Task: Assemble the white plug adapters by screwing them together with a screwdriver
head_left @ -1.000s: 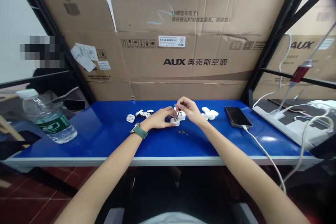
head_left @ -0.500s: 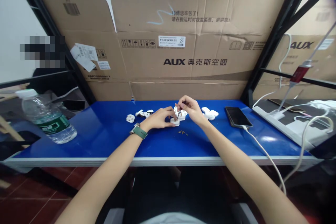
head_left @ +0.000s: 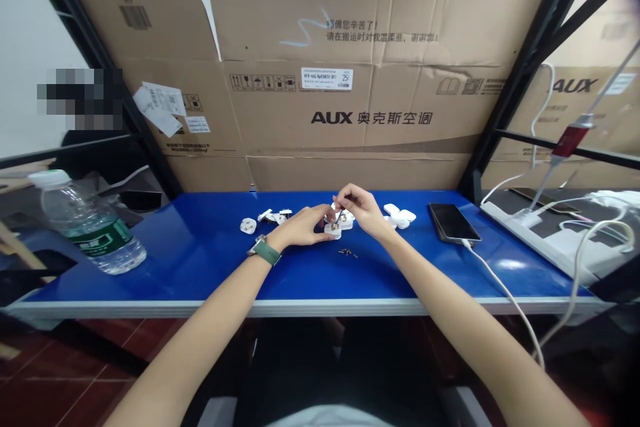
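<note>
Between the thumb and fingers of my left hand [head_left: 306, 227] is a small white plug housing [head_left: 333, 233] with brass-coloured metal parts inside; it rests on the blue tabletop. My right hand [head_left: 363, 208] pinches a thin dark tool, like a small screwdriver [head_left: 340, 215], its lower end down at the housing. Behind them, more white plug pieces [head_left: 346, 219] are partly covered by my fingers. Several small brass screws [head_left: 348, 253] lie just in front of the housing.
White covers [head_left: 400, 216] lie to the right, beside a phone [head_left: 454, 222] on a charging cable. Left of my hands are a round white piece [head_left: 248, 225] and white-and-black parts [head_left: 275, 216]. A water bottle [head_left: 95, 227] stands far left. A cardboard panel [head_left: 350, 147] backs the table. A person sits beyond at left.
My right hand and the tool have shifted very slightly to the left. The plug housing and my left hand stay in about the same place.
</note>
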{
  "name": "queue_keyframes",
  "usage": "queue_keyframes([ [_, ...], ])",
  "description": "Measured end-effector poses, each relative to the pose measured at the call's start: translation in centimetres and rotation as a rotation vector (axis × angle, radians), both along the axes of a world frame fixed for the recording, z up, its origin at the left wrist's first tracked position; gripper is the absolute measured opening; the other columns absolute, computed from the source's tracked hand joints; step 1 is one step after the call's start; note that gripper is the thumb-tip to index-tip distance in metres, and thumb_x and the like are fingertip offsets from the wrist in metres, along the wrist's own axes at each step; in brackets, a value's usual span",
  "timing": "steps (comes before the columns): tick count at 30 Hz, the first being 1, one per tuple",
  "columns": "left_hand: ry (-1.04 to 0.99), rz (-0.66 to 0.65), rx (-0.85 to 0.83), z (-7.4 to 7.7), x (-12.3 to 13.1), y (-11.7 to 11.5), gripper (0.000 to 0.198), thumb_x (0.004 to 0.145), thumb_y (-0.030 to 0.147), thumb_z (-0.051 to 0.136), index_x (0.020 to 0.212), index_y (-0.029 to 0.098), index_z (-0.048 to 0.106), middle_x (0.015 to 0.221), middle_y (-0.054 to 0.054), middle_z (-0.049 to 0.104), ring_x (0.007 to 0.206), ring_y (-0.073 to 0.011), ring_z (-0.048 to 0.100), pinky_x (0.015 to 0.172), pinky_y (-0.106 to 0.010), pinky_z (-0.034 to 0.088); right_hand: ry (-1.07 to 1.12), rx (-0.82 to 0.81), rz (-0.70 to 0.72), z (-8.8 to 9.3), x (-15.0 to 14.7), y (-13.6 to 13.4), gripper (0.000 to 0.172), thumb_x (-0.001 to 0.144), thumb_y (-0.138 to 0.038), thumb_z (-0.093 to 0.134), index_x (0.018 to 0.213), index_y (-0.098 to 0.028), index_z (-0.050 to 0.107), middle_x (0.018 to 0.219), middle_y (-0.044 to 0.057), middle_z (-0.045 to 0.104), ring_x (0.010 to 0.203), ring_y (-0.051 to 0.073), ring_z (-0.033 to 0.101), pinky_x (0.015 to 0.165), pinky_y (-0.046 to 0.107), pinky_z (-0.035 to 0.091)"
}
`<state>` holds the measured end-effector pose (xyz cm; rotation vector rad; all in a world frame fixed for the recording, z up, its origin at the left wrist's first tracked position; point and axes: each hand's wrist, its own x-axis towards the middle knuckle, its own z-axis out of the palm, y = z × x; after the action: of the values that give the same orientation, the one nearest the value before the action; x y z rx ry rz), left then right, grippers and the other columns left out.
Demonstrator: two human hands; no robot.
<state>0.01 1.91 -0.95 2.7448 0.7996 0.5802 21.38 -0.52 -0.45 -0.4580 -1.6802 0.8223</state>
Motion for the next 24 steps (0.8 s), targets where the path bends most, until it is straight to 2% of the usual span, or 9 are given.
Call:
queue_keyframes([
  [12,0.005,-0.011,-0.022,-0.20,-0.10,0.17,0.039,0.089,0.053,0.069,0.112,0.023,0.060,0.111,-0.005,0.072,0.097,-0.0251,0.069,0.081,-0.032,0.048,-0.024,-0.025,-0.019,-0.24,-0.10,0.30,0.018,0.094,-0.038,0.064,0.090,-0.020,0.061,0.082,0.002,0.064,0.077,0.017,0.063,0.074,0.033,0.054],
  [15,-0.015,-0.017,-0.037,-0.29,-0.09,0.21,0.039,0.089,0.053,0.069,0.111,0.023,0.060,0.112,-0.005,0.072,0.097,-0.0247,0.069,0.081,-0.033,0.048,-0.044,-0.029,-0.040,-0.11,0.18,0.46,0.018,0.094,-0.035,0.063,0.102,-0.020,0.064,0.089,0.004,0.066,0.084,0.018,0.065,0.080,0.033,0.055],
  [19,-0.029,-0.020,-0.046,-0.40,-0.08,0.32,0.038,0.088,0.052,0.071,0.110,0.024,0.061,0.111,-0.004,0.072,0.096,-0.0244,0.068,0.081,-0.033,0.047,-0.107,-0.008,-0.030,-0.14,0.67,0.67,0.034,0.097,-0.032,0.055,0.128,-0.022,0.062,0.108,0.007,0.068,0.096,0.019,0.066,0.089,0.035,0.055],
  [22,-0.034,-0.019,-0.059,-0.44,-0.06,0.40,0.039,0.087,0.052,0.072,0.111,0.024,0.061,0.111,-0.004,0.072,0.096,-0.0246,0.068,0.081,-0.033,0.047,-0.146,0.002,-0.120,-0.37,0.78,0.86,0.038,0.095,-0.029,0.057,0.132,-0.024,0.061,0.103,0.006,0.068,0.092,0.019,0.068,0.085,0.035,0.057],
  [24,-0.038,-0.026,-0.073,-0.44,-0.05,0.42,0.039,0.087,0.052,0.072,0.111,0.024,0.061,0.111,-0.004,0.072,0.097,-0.0245,0.068,0.081,-0.032,0.048,-0.185,0.033,-0.231,-0.46,0.75,0.96,0.034,0.091,-0.030,0.065,0.124,-0.024,0.065,0.095,0.004,0.068,0.084,0.019,0.067,0.081,0.034,0.057],
])
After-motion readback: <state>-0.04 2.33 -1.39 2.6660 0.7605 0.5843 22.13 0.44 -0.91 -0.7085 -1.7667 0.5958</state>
